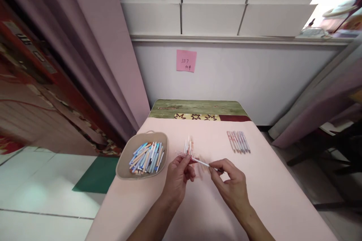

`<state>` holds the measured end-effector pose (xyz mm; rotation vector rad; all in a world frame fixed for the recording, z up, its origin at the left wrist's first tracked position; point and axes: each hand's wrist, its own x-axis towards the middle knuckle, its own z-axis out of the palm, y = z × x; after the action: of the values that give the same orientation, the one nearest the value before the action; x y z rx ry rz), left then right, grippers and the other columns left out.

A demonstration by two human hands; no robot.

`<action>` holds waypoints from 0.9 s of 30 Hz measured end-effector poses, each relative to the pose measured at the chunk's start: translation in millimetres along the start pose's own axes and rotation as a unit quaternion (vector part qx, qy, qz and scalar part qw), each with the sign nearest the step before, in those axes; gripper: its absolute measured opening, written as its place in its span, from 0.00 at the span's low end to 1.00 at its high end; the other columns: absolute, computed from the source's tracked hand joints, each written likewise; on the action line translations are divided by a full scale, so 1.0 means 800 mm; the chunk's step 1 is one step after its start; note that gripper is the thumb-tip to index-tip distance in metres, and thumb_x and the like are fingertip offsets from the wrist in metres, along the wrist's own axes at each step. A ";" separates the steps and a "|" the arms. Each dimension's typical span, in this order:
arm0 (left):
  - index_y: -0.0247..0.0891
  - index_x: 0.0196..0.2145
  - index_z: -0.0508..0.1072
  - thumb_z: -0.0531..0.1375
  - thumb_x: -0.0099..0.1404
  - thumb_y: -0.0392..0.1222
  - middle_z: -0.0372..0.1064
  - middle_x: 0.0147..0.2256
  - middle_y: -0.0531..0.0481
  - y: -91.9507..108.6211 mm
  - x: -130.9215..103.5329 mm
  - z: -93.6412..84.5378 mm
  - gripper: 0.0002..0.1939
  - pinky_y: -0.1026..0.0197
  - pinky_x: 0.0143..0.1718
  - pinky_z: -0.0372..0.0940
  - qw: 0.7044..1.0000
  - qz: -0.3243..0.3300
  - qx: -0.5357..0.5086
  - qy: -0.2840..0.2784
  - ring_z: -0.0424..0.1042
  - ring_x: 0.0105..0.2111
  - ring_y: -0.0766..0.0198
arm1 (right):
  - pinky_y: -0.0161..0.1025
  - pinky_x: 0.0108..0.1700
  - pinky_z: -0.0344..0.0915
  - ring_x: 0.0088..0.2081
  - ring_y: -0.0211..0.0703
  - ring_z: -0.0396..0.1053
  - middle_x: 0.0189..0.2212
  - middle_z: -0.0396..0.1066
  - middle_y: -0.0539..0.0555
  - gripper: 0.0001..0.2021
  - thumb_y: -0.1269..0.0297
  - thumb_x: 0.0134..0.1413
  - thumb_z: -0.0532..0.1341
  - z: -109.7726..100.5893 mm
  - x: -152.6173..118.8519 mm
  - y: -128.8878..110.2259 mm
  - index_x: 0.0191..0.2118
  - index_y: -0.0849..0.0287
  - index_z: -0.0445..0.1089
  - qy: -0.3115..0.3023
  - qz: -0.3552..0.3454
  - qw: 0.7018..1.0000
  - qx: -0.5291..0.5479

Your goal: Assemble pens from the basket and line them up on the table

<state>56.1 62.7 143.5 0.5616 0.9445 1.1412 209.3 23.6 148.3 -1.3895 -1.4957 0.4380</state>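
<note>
My left hand pinches a clear pen barrel between thumb and fingertips, over the middle of the pink tabletop. A thin white pen refill runs from the barrel's end across to my right hand, whose thumb and forefinger close on its far end. How deep the refill sits in the barrel is hidden by my left fingers. Just beyond, several clear and pinkish pen parts lie on the table, partly covered by my hands. To the right, several clear-barrelled pens lie side by side in a row.
A beige basket full of loose pens stands at the table's left edge. The pink cover leaves a green patterned strip showing at the far end, against the wall. A pink note is stuck on that wall.
</note>
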 end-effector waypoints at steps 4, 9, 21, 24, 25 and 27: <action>0.33 0.28 0.71 0.67 0.53 0.46 0.75 0.27 0.50 -0.002 -0.011 -0.005 0.13 0.70 0.15 0.56 0.999 -0.035 -0.025 -0.004 0.64 0.15 0.74 | 0.32 0.27 0.66 0.26 0.37 0.67 0.26 0.71 0.51 0.04 0.66 0.52 0.62 0.008 0.007 -0.018 0.35 0.56 0.73 -0.039 -0.005 0.999 0.035; 0.35 0.30 0.71 0.64 0.57 0.38 0.77 0.28 0.48 0.028 -0.014 -0.026 0.05 0.73 0.15 0.58 0.988 -0.067 -0.120 0.065 0.62 0.15 0.76 | 0.37 0.36 0.69 0.32 0.40 0.71 0.35 0.74 0.54 0.18 0.59 0.52 0.64 0.022 0.017 -0.011 0.48 0.58 0.67 -0.055 0.072 0.982 0.164; 0.32 0.31 0.72 0.56 0.62 0.32 0.75 0.26 0.48 0.061 -0.009 -0.075 0.05 0.74 0.14 0.57 0.974 -0.053 -0.190 0.109 0.62 0.15 0.76 | 0.32 0.31 0.55 0.31 0.37 0.69 0.32 0.73 0.48 0.06 0.66 0.55 0.58 0.066 -0.009 0.071 0.33 0.53 0.73 -0.190 0.104 0.937 -0.274; 0.32 0.32 0.72 0.56 0.63 0.31 0.76 0.27 0.48 0.060 -0.006 -0.077 0.05 0.74 0.15 0.60 0.975 -0.047 -0.178 0.127 0.65 0.16 0.75 | 0.33 0.32 0.56 0.33 0.38 0.70 0.35 0.73 0.48 0.05 0.65 0.55 0.60 0.074 -0.015 0.063 0.36 0.52 0.73 -0.229 0.084 0.929 -0.279; 0.33 0.33 0.72 0.55 0.63 0.31 0.76 0.28 0.48 0.061 -0.006 -0.077 0.05 0.73 0.16 0.62 0.975 -0.042 -0.173 0.133 0.66 0.16 0.74 | 0.33 0.32 0.56 0.33 0.39 0.70 0.35 0.73 0.49 0.05 0.65 0.55 0.59 0.078 -0.018 0.061 0.36 0.52 0.73 -0.242 0.080 0.923 -0.288; 0.32 0.33 0.72 0.55 0.64 0.30 0.76 0.27 0.48 0.062 -0.007 -0.078 0.06 0.73 0.17 0.64 0.976 -0.033 -0.166 0.139 0.68 0.17 0.73 | 0.33 0.32 0.56 0.34 0.39 0.71 0.36 0.73 0.50 0.06 0.64 0.56 0.58 0.086 -0.024 0.060 0.37 0.53 0.73 -0.263 0.077 0.909 -0.315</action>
<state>-23.2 69.8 152.0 0.0994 0.9735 1.3061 174.5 44.0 72.0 -2.0146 -2.0934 0.4714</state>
